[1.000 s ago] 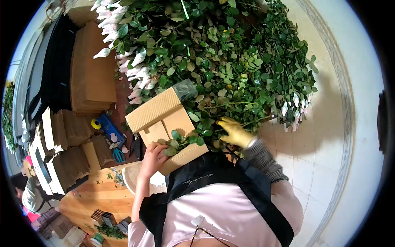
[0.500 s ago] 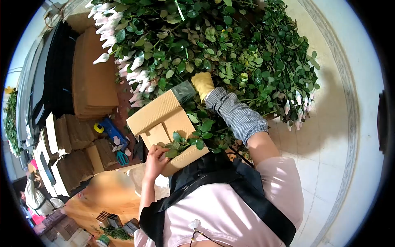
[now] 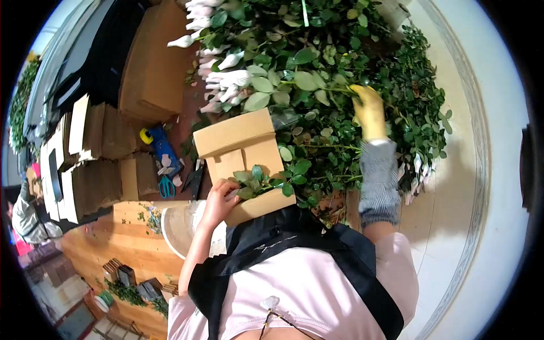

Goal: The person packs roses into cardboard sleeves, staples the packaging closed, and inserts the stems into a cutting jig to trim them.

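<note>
My bare left hand [image 3: 220, 204] is closed at the lower left of an opened piece of corrugated cardboard [image 3: 232, 130]. Its fingers hold a rose [image 3: 258, 180] whose leaves lie over the card; the rose's head is mostly hidden by the hand. My right hand [image 3: 369, 113], in a yellow glove, is over the leafy pile to the right. Its fingers are closed around a rose stem [image 3: 340, 89] with large leaves that points left. Rose buds in white netting [image 3: 229, 78] stick out at the left side of the pile of roses [image 3: 328, 56].
Flat cardboard stacks [image 3: 153, 62] and folded cardboard pieces [image 3: 102, 181] stand at the left. Teal-handled scissors [image 3: 166, 186] and a blue tool [image 3: 163, 148] lie beside them. A white round bin [image 3: 175, 229] stands below. Another person [image 3: 28, 218] is at far left.
My right hand has moved right and out of the leaves, and a rose stem now shows in its glove. My left hand stays at the cardboard. The view has shifted.
</note>
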`<state>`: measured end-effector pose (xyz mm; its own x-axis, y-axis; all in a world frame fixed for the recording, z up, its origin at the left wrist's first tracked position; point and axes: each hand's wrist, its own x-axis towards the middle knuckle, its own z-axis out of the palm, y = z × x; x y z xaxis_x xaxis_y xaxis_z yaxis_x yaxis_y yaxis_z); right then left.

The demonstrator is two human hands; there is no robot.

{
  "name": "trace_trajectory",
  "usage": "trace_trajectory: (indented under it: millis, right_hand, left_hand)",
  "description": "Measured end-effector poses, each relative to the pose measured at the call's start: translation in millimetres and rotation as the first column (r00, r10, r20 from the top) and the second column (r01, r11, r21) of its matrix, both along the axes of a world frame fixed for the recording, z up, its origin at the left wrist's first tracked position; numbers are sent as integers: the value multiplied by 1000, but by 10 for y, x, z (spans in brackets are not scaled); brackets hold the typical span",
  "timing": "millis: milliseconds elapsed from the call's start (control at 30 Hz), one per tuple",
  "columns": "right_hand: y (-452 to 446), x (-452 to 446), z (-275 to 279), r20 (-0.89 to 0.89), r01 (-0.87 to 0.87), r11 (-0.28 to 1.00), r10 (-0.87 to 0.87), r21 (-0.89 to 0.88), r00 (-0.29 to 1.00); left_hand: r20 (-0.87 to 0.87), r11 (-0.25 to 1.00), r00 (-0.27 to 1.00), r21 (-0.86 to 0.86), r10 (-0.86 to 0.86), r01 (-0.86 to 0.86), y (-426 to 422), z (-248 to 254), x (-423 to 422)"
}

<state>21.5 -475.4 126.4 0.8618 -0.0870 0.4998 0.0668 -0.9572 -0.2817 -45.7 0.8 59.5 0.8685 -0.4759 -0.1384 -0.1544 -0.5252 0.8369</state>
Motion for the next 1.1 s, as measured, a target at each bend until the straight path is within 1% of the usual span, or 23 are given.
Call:
trace_trajectory:
  millis: [67, 100, 167, 200, 233, 300, 333, 367, 400, 467, 500, 533, 567, 633, 700, 767, 833, 867, 900, 933, 967, 1033, 1100]
  right_hand:
    - [138, -336, 252, -98, -86, 994, 93, 72, 991]
    - [315, -511, 328, -196, -32, 983, 68, 179, 978]
    - [512, -777, 210, -237, -169, 984, 176, 52, 955]
    - [650, -892, 88, -296, -182, 983, 179, 19, 938]
    - [770, -998, -116, -351, -184, 983, 166, -21, 922]
    - [844, -1311, -887, -229, -135, 991, 136, 19, 964]
    - [898, -1347, -876, -349, -66, 997, 48, -41, 936]
    - [980, -1351, -846, -459, -18, 994, -32, -104, 888]
    - [1136, -1300, -390, -382, -22, 992, -26, -122, 924]
    - [1095, -1368, -682, -312, 23, 996, -51, -91, 949]
    - [1050, -1396, -905, -236, 58, 996, -72, -65, 969]
    - [955, -1443, -1146, -328, 26, 995, 8, 98, 945]
    - [848, -1433, -1131, -536, -14, 990, 86, 137, 840]
    - [618, -1280, -729, -756, 116, 890, 298, 440, 583]
    - [363, -989, -198, -759, 117, 788, 525, 605, 384]
    - [410, -692, 167, -704, 176, 761, 451, 624, 549]
    - [462, -335, -135, -487, 108, 736, 323, 668, 811]
    - [493, -60, -442, -425, 75, 837, 196, 542, 883]
    - [460, 190, -863, -432, 78, 976, 17, 202, 902]
    - [476, 432, -1158, -561, 171, 985, -133, 16, 817]
    - [458, 624, -1461, -620, 124, 980, -194, -155, 760]
    - [518, 726, -1858, -571, 169, 942, -313, -291, 759]
    - [621, 737, -1737, -603, 133, 923, -341, -362, 721]
  left_hand:
    - [-15, 999, 1000, -23, 22, -22, -10, 29, -12]
    - [9, 1000, 1000, -7, 14, -14, -15, 73, -7]
    - [3, 1000, 1000, -29, 3, -3, 5, 47, 0]
    - [1, 1000, 1000, 24, 11, -11, 51, -71, -44]
    - [-37, 968, 998, 244, -48, 56, 38, 74, -26]
    - [137, 982, 984, 162, -117, 94, 31, 76, -7]
    - [230, 981, 963, 160, -141, 106, 44, 34, -18]
    - [313, 956, 921, 247, -232, 157, 54, 39, 10]
    - [385, 941, 891, 318, -241, 117, -7, 174, 1]
    - [495, 906, 834, 422, -244, 14, -114, 311, -7]
    - [580, 919, 781, 393, -232, -18, -174, 411, 47]
    - [427, 950, 885, 308, -183, 47, -130, 300, 76]
    - [255, 974, 956, 209, -144, 91, -74, 192, 116]
    - [208, 972, 967, 212, -149, 104, -45, 216, 152]
    - [166, 971, 976, 212, -144, 107, -9, 191, 168]
    - [133, 991, 987, 112, -86, 71, 14, 67, 129]
    - [121, 994, 991, 96, -55, 43, -9, 17, 92]
    - [116, 992, 992, 118, -53, 40, -13, 16, 88]
    - [132, 991, 990, 128, -56, 39, -18, 22, 82]
    - [119, 991, 992, 126, -51, 36, -23, 44, 85]
    - [107, 992, 993, 122, -46, 33, -32, 64, 89]
    - [105, 995, 994, 103, -21, 10, -48, 62, 77]
    - [117, 994, 993, 112, -11, -2, -60, 68, 69]
